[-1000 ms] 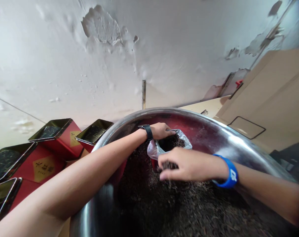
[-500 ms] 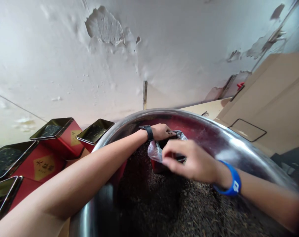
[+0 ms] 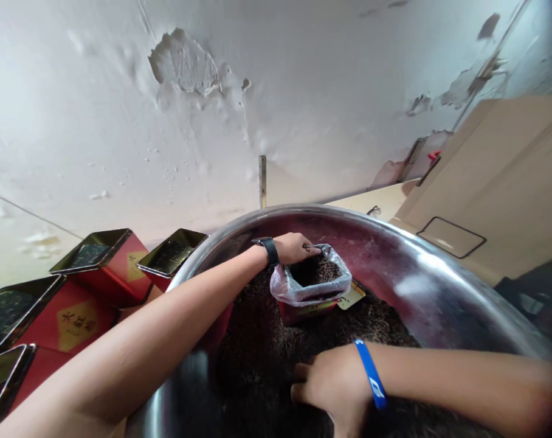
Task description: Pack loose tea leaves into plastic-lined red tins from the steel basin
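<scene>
A large steel basin point(image 3: 444, 274) holds a heap of dark loose tea leaves point(image 3: 267, 353). A red tin point(image 3: 303, 311) lined with a clear plastic bag point(image 3: 298, 292) stands in the tea, partly filled. My left hand point(image 3: 294, 247), with a black watch at the wrist, grips the far left rim of the tin and bag. My right hand point(image 3: 335, 386), with a blue wristband, is down in the tea near the basin's front, fingers curled into the leaves.
Several open red tins point(image 3: 98, 261) with gold labels stand to the left of the basin. A peeling white wall point(image 3: 212, 121) rises behind. Cardboard boxes point(image 3: 499, 176) are stacked at the right.
My right hand has dropped from the tin's mouth down to the tea heap at the front of the basin. The left hand stays on the tin's rim.
</scene>
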`<state>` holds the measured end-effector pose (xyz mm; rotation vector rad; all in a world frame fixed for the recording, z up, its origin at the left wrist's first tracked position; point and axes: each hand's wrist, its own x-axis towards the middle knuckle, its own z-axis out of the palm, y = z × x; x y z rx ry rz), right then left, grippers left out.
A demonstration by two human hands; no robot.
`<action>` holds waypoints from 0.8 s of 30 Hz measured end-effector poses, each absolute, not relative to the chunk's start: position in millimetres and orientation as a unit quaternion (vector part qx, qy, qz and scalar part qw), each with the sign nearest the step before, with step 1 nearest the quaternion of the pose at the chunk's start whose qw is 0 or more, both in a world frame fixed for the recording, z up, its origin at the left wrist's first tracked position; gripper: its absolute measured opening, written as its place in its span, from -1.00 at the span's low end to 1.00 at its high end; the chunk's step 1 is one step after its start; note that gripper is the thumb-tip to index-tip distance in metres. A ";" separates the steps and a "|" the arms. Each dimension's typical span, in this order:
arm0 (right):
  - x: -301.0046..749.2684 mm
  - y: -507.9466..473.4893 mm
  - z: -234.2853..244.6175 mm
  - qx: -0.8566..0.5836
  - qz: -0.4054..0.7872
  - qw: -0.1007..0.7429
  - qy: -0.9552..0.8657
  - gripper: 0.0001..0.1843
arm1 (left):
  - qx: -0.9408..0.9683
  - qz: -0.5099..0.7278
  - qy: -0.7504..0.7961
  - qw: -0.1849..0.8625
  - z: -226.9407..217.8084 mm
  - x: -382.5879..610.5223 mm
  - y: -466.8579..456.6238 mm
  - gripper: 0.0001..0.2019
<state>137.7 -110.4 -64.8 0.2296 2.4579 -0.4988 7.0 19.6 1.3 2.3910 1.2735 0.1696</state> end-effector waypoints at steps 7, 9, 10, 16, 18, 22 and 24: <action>133.4 -125.3 -63.5 0.018 -0.178 0.286 0.941 -0.86 | 0.862 0.061 0.457 0.211 4.7 7.4 16.8 -0.53; 133.0 -127.1 -44.9 0.009 -0.160 0.212 0.964 -0.86 | 0.863 0.059 0.455 0.209 5.5 8.0 16.0 -0.54; 133.1 -126.2 -33.5 0.013 -0.150 0.172 0.973 -0.84 | 0.864 0.059 0.455 0.208 5.5 8.3 15.9 -0.54; 142.7 -87.2 18.9 0.131 -0.099 -0.057 0.985 -0.63 | 0.863 0.068 0.457 0.206 3.2 8.1 17.9 -0.55; 148.5 -68.0 22.1 0.193 -0.063 -0.129 0.971 -0.65 | 0.868 0.063 0.446 0.210 3.9 7.2 17.8 -0.61; 154.1 -44.5 14.5 0.260 0.008 -0.167 0.951 -0.66 | 0.884 0.048 0.419 0.203 7.7 6.3 16.6 -0.74; 153.0 -43.9 10.5 0.242 0.026 -0.144 0.959 -0.68 | 0.876 0.050 0.433 0.207 9.0 7.0 16.0 -0.72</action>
